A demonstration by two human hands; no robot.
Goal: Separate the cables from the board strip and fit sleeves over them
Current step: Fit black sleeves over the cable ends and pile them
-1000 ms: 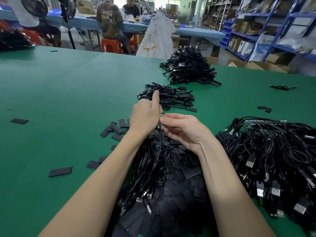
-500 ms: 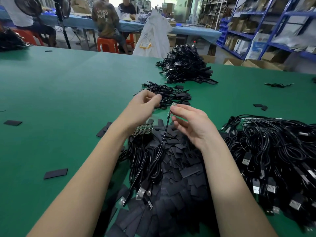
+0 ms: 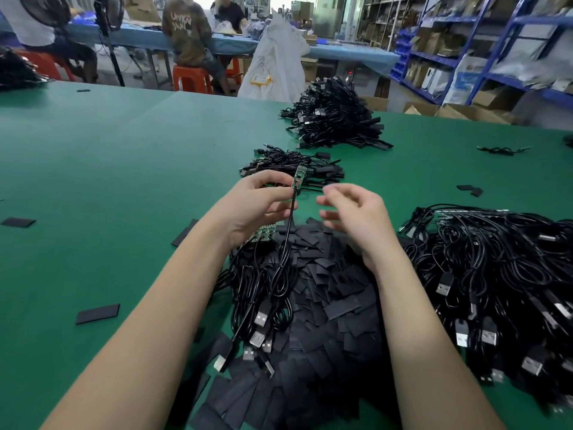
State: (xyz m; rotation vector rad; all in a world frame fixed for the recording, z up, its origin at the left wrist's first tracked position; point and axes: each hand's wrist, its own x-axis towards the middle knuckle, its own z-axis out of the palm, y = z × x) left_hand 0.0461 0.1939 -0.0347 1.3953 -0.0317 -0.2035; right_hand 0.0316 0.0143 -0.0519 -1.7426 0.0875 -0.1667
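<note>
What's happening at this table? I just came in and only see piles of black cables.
A person is splitting cables off a board strip. The left hand pinches one separated cable upright, its small green board bare, and also holds the remaining board strip. The right hand hovers open beside it, empty. Loose black sleeves lie heaped below; none is fitted on this cable yet.

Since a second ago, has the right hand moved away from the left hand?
Yes. The right hand has come off the cable and now sits apart to the right of the left hand, which holds the separated cable above the sleeve pile.
</note>
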